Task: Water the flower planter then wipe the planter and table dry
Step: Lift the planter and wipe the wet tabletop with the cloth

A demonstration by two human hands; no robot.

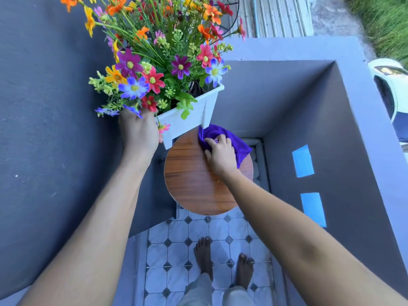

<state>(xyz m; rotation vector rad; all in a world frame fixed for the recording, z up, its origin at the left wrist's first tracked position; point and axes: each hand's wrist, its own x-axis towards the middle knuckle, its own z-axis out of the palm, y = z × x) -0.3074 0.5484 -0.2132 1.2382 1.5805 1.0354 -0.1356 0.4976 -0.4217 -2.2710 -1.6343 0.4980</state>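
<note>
Purple cloth (229,140) near table (194,184) edge

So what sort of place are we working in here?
Most likely a home's porch or balcony. A low grey wall encloses a tiled floor, with grass just outside. A small round wooden table and a white flower planter sit in the corner.

Surface (194,186): round, wood-grain top, standing on the tiled floor (176,250).
On surface: purple cloth (234,138) at far right edge, part overhanging.
Planter (187,120): white, tilted; contact with the surface unclear.
</note>
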